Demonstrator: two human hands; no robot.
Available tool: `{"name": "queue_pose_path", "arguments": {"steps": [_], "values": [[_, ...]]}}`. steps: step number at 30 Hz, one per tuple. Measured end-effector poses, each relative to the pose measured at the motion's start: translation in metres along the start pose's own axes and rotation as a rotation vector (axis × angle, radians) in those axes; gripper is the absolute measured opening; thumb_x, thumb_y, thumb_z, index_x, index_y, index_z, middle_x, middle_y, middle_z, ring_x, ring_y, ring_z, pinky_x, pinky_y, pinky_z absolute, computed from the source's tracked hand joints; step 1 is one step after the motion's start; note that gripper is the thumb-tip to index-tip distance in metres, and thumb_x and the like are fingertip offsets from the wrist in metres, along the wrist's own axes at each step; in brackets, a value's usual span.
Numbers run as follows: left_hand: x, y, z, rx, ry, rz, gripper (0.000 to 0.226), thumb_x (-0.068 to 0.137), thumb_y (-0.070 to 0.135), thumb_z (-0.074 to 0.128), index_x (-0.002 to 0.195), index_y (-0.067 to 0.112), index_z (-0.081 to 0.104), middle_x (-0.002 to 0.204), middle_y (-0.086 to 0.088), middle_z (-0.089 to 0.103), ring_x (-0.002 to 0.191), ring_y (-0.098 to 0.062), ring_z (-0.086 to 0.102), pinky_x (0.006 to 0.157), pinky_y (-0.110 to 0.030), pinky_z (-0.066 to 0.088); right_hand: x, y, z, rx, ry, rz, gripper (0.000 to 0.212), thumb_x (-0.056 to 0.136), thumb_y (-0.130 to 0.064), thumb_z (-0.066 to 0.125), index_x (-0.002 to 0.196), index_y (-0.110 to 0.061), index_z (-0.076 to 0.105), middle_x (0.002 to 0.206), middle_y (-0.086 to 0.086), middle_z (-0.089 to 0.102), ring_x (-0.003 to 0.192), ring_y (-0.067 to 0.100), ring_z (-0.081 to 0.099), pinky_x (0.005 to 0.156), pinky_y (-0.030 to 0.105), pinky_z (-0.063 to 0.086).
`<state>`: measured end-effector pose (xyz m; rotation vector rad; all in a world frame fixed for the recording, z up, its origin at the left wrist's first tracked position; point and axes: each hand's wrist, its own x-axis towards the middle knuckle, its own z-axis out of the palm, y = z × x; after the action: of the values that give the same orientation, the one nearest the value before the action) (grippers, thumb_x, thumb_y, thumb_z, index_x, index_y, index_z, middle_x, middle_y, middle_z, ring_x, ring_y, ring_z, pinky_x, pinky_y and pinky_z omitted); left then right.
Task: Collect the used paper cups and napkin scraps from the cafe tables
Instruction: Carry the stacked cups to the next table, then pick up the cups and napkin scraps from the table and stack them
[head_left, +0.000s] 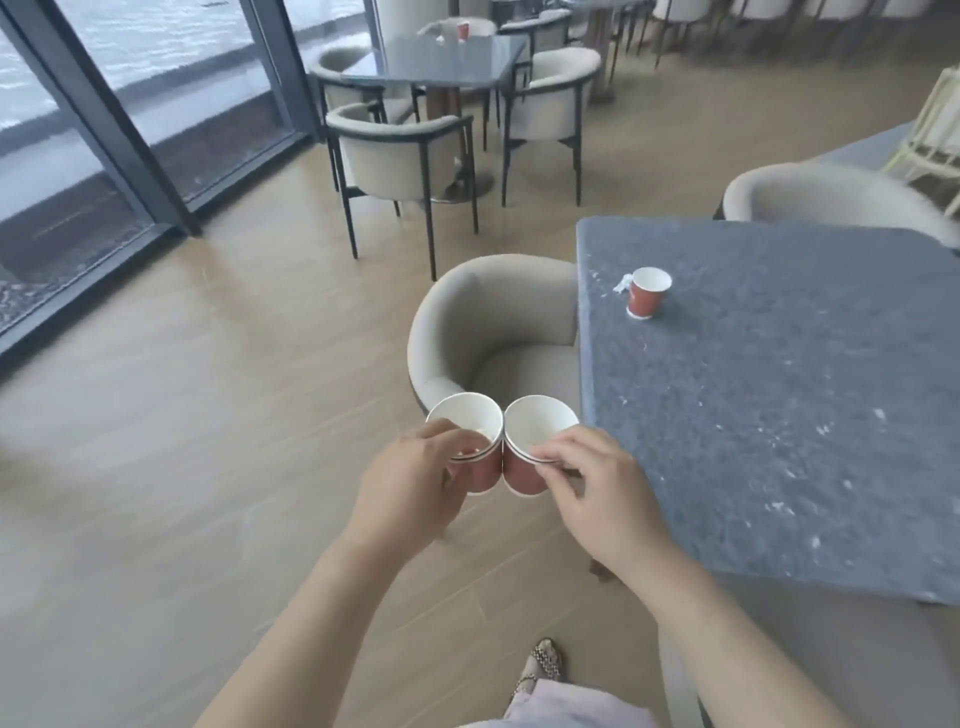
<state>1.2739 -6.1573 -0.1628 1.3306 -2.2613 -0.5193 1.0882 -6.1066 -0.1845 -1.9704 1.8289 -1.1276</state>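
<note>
My left hand (410, 483) grips a stack of red paper cups (470, 436) with white insides; several rims show nested. My right hand (597, 483) pinches the rim of a single red cup (530, 447), held touching the stack, both over the floor beside a chair. On the dark grey table (779, 415) at the right stands another red cup (647, 292), with a small white napkin scrap (621, 284) touching its left side. A far table (441, 62) holds one more red cup (462, 30) and a white napkin scrap (431, 29).
A beige tub chair (493, 322) is tucked at the near table's left edge, just beyond my hands. Another beige chair (831, 197) stands behind that table. Several chairs ring the far table. Glass window walls run along the left. Wooden floor lies between the tables.
</note>
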Motion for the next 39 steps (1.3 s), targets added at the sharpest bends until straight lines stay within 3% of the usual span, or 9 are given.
{"name": "queue_pose_path", "arguments": {"steps": [3,8,13,18,24,28,30,35,39], "values": [[0.054,0.012,0.022,-0.028,-0.018,0.06,0.028,0.075,0.006,0.064,0.093,0.026,0.069,0.093,0.009,0.068,0.082,-0.017,0.065,0.063,-0.037,0.053,0.028,0.033,-0.02,-0.017,0.044,0.036,0.014,0.076,-0.002,0.07,0.084,-0.014,0.07,0.082,0.001,0.066,0.081,0.021,0.06,0.073,0.023,0.043],[0.118,0.037,0.064,-0.035,-0.077,0.154,0.029,0.072,0.007,0.066,0.087,0.031,0.067,0.084,0.013,0.065,0.075,-0.006,0.061,0.058,-0.028,0.051,0.049,0.089,-0.048,-0.041,0.08,0.117,0.013,0.075,-0.002,0.072,0.082,-0.013,0.07,0.08,0.001,0.066,0.08,0.021,0.06,0.073,0.016,0.04],[0.167,0.052,0.107,-0.017,-0.227,0.198,0.018,0.075,0.014,0.063,0.087,0.027,0.068,0.085,0.01,0.065,0.076,-0.016,0.061,0.064,-0.036,0.053,0.05,0.138,-0.061,-0.065,0.102,0.244,0.011,0.076,-0.004,0.07,0.081,-0.013,0.068,0.081,0.0,0.065,0.08,0.02,0.059,0.071,0.018,0.04],[0.208,0.064,0.14,0.019,-0.308,0.215,0.02,0.07,0.015,0.064,0.083,0.03,0.068,0.087,0.013,0.066,0.079,-0.014,0.061,0.064,-0.03,0.05,0.056,0.179,-0.068,-0.087,0.093,0.346,0.011,0.078,-0.006,0.068,0.082,-0.016,0.067,0.084,-0.003,0.063,0.084,0.018,0.058,0.072,0.029,0.047],[0.258,0.076,0.175,0.02,-0.39,0.292,0.012,0.074,0.023,0.069,0.086,0.023,0.069,0.094,0.011,0.067,0.085,-0.017,0.061,0.068,-0.028,0.047,0.084,0.22,-0.078,-0.125,0.136,0.415,0.009,0.079,-0.008,0.068,0.079,-0.016,0.063,0.084,-0.004,0.061,0.082,0.017,0.057,0.067,0.026,0.045],[0.306,0.079,0.197,0.098,-0.491,0.395,0.015,0.079,0.026,0.063,0.093,0.023,0.067,0.099,0.008,0.066,0.091,-0.02,0.061,0.072,-0.03,0.048,0.108,0.253,-0.077,-0.158,0.101,0.5,0.005,0.079,-0.008,0.067,0.08,-0.011,0.063,0.087,0.0,0.063,0.087,0.021,0.057,0.069,0.022,0.039],[0.331,0.08,0.208,0.147,-0.535,0.443,0.015,0.081,0.025,0.059,0.094,0.024,0.066,0.1,0.007,0.065,0.092,-0.021,0.06,0.073,-0.03,0.048,0.121,0.268,-0.075,-0.173,0.086,0.549,0.003,0.08,-0.009,0.066,0.08,-0.009,0.063,0.09,0.002,0.063,0.089,0.023,0.056,0.07,0.026,0.04],[0.379,0.085,0.237,0.167,-0.6,0.514,0.01,0.083,0.025,0.057,0.089,0.023,0.065,0.097,0.004,0.063,0.09,-0.022,0.06,0.063,-0.025,0.038,0.149,0.302,-0.073,-0.206,0.067,0.655,0.008,0.08,-0.015,0.065,0.081,-0.009,0.06,0.093,0.002,0.062,0.092,0.024,0.054,0.072,0.032,0.042],[0.396,0.08,0.259,0.221,-0.643,0.527,0.015,0.085,0.027,0.054,0.096,0.025,0.063,0.101,0.003,0.06,0.093,-0.025,0.059,0.066,-0.031,0.044,0.158,0.321,-0.065,-0.259,-0.004,0.733,0.009,0.081,-0.023,0.065,0.081,-0.016,0.058,0.096,-0.001,0.061,0.095,0.021,0.052,0.07,0.031,0.04]]}}
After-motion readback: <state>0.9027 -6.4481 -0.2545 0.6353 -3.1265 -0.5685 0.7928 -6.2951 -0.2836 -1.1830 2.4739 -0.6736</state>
